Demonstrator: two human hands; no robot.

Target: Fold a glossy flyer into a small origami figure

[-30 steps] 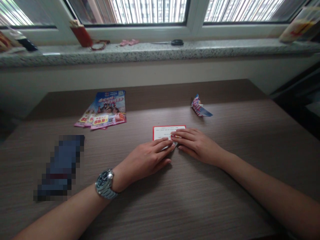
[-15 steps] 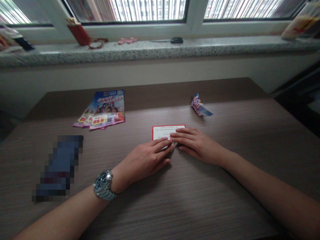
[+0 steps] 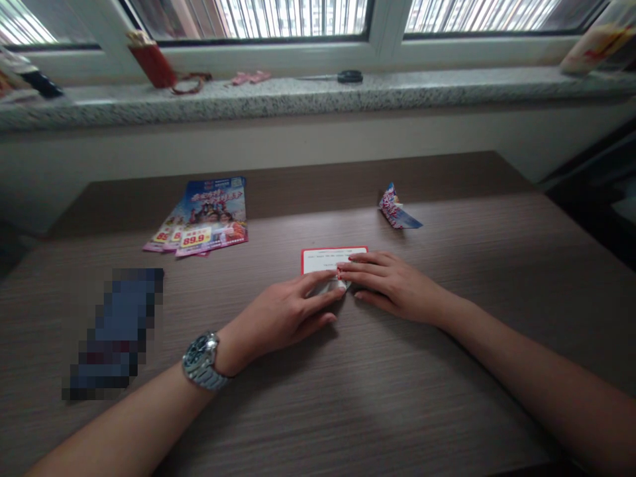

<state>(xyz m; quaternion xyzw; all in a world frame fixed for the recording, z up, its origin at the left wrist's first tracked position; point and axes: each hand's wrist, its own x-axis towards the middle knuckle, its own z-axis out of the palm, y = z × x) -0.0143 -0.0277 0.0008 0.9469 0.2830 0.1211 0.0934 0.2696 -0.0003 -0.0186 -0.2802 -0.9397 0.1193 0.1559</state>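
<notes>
I judge the white, red-bordered piece of printed paper (image 3: 315,260) to be very light and thin, bendy rather than stiff, perhaps a little slick if its surface is coated. It should crease readily and could tear at an edge if tugged. I'd take hold by the bare red strip along its far side, pinched between 1 thumb and 1 finger, or press it flat with the fingertips.

From my viewpoint it lies on the brown wood-grain table (image 3: 447,397), just beyond the left hand (image 3: 281,318) and left of the right hand (image 3: 397,285); the fingertips of both rest over its near part and right side. The left hand is slack and spread, its thumb apart from the fingers, clutching nothing. The right hand is extended too, 3 or more fingers laid out rather than curled, with no grip that I can see. A small whitish bit shows between the 2 hands' fingertips; whether it is a folded flap I cannot tell. Farther off, well apart, stands a small folded blue-and-pink printed paper piece (image 3: 394,211).
</notes>
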